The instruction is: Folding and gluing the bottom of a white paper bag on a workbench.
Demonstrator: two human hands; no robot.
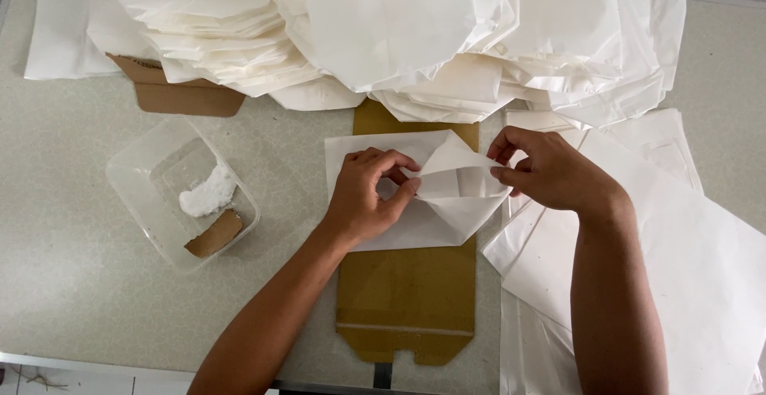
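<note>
**A:** ok so what's going on in this shot? looks like paper everywhere lol

**B:** pretty much. Both hands are on a white paper bag [415, 195] lying flat on a brown cardboard template [407, 299] in the middle of the bench [72, 283]. The left hand [369, 195] has its grip pinched together on a folded flap at the bag's open end, thumb and fingers closed on the paper. The right hand [550, 173] has its grip clamped on the opposite edge of that same flap, pulling it up into a little peak.

**A:** and the plastic tub thing on the left?

**B:** clear plastic container [182, 195], well apart from the hands. There's a lump of white paste [209, 194] in it and a small cardboard scrap [214, 235] just beside the lump.

**A:** the big white heap up top?

**B:** stack of folded paper bags [399, 28] across the far side of the bench, partly covering another cardboard piece [179, 92]. More flat white paper sheets [678, 267] lie under the right forearm.
</note>
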